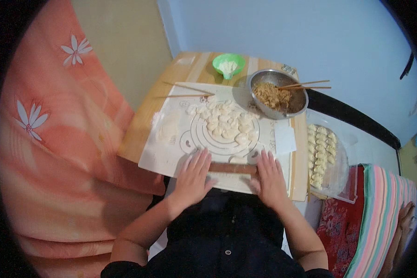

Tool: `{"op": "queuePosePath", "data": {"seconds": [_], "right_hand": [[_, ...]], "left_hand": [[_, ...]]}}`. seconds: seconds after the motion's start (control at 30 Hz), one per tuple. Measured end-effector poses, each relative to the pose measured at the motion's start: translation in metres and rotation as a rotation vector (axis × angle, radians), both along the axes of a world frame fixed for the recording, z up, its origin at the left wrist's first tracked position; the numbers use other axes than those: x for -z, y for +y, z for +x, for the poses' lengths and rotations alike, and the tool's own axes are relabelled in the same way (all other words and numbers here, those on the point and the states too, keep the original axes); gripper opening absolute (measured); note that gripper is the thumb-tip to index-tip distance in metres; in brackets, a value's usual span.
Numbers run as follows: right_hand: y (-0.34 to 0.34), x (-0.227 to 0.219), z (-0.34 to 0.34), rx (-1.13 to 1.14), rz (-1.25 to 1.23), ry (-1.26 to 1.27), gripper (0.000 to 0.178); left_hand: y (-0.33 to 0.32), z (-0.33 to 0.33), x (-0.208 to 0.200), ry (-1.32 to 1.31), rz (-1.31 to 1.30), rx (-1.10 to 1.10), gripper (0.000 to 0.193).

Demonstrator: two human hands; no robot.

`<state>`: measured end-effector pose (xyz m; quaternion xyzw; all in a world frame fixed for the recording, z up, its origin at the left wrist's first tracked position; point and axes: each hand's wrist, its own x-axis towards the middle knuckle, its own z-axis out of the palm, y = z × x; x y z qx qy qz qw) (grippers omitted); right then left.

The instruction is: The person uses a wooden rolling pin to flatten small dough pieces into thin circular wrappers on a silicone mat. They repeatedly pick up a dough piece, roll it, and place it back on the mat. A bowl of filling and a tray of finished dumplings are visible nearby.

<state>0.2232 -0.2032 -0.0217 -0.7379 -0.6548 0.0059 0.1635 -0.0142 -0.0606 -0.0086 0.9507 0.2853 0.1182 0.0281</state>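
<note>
Worktop (143, 127), white mat (157, 157) on it, dough pile (224, 121) mid-mat. Left hand (194, 178), right hand (270, 180) open, flat over rolling pin (232, 168) ends, near side. Dough piece (239, 160) just on its far side. Probably rolling step; next move calls for even palm pressure.

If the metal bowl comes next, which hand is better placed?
Probably the right hand: it is on the right end of the rolling pin, with the bowl on that side; the left hand is farther off.

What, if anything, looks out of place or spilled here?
Nothing looks broken. Slightly untidy: two chopsticks lie splayed across the far-left corner of the white mat, their left ends sticking past its edge.
</note>
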Motion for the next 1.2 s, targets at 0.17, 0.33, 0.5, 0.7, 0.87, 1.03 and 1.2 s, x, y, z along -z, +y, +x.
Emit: {"op": "queuePosePath", "data": {"seconds": [0.17, 0.33, 0.5, 0.7, 0.87, 1.03, 1.2], "right_hand": [[0.073, 0.010, 0.040, 0.173, 0.086, -0.127, 0.065], [0.020, -0.003, 0.009, 0.064, 0.095, -0.093, 0.054], [-0.009, 0.007, -0.001, 0.022, 0.236, 0.021, 0.039], [-0.023, -0.011, -0.010, 0.003, 0.262, -0.016, 0.034], [-0.031, -0.013, -0.017, 0.018, 0.175, 0.086, 0.040], [0.029, 0.010, 0.002, 0.123, 0.207, -0.096, 0.050], [0.039, 0.008, -0.003, 0.142, 0.069, -0.044, 0.070]], "left_hand": [[0.053, 0.052, 0.009, -0.051, -0.045, -0.136, 0.068], [0.020, 0.018, 0.002, 0.046, -0.102, -0.033, 0.067], [0.020, 0.039, -0.015, -0.118, -0.524, 0.366, 0.043], [0.036, 0.073, 0.001, 0.036, -0.440, 0.455, 0.037], [0.014, 0.048, -0.030, 0.146, -0.420, 0.253, 0.042], [0.049, 0.038, -0.010, 0.070, -0.062, 0.099, 0.052], [0.056, 0.026, 0.010, 0.006, 0.000, -0.016, 0.058]]}}
